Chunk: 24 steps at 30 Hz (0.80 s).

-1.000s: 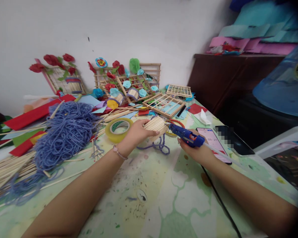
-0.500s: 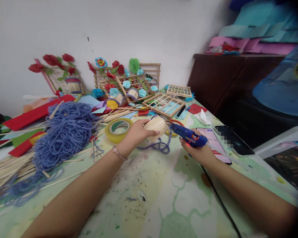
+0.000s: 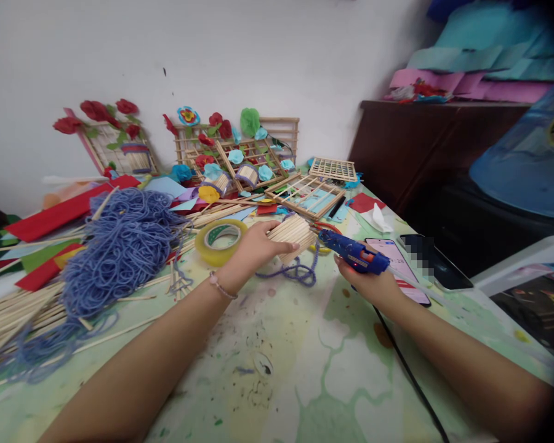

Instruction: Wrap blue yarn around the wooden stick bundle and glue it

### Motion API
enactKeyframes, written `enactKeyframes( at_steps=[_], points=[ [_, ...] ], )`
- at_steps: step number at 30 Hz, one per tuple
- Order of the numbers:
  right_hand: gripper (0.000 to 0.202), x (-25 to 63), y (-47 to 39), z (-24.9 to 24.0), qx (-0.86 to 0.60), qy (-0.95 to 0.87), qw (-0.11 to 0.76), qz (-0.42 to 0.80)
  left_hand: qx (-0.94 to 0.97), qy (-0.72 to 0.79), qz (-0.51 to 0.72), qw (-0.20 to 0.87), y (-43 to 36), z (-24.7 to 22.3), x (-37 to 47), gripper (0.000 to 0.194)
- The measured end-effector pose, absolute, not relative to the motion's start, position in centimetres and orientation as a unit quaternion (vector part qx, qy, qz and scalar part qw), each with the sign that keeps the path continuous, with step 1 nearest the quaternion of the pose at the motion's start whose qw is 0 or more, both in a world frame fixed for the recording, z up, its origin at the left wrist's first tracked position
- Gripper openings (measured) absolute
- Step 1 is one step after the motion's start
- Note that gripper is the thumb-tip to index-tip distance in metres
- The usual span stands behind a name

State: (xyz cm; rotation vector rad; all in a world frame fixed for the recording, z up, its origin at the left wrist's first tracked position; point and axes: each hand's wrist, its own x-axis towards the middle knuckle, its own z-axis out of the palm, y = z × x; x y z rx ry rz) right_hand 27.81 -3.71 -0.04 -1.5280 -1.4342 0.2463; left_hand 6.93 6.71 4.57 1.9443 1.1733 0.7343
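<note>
My left hand (image 3: 258, 246) is closed around a small curved piece made of wooden sticks set side by side (image 3: 292, 237). In my right hand (image 3: 367, 280) is a blue hot glue gun (image 3: 354, 251), its nozzle pointing left, close to the right end of the stick piece. A clear glue stick runs out of the gun's back and a black cord (image 3: 410, 375) hangs below it. Purple-blue yarn (image 3: 300, 272) lies looped on the table under the stick piece. A roll of yellowish tape (image 3: 203, 246) stands just left of my left hand.
A tangle of blue yarn (image 3: 120, 246) and loose sticks (image 3: 23, 320) cover the left side. Stick frames (image 3: 305, 194) with paper flowers (image 3: 235, 157) line the wall. Two phones (image 3: 392, 258) (image 3: 436, 264) lie right, beside a dark cabinet (image 3: 378, 147).
The glue gun has shifted slightly to the right, its nozzle a little farther from the stick piece. My left hand keeps hold of the piece, nearly still.
</note>
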Motion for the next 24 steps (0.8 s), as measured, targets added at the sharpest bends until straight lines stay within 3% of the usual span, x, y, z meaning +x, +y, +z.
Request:
enactKeyframes(
  at_steps=[20,24],
  points=[
    [0.019,27.4,-3.9,0.6,-0.645,-0.577,0.488,0.116,0.763,0.438,0.295,0.372,6.8,4.7,6.7,0.051],
    [0.016,27.5,-3.6,0.2,-0.634,-0.593,0.484,0.111,0.778,0.458,0.216,0.371,7.7,3.6,6.7,0.049]
  ],
)
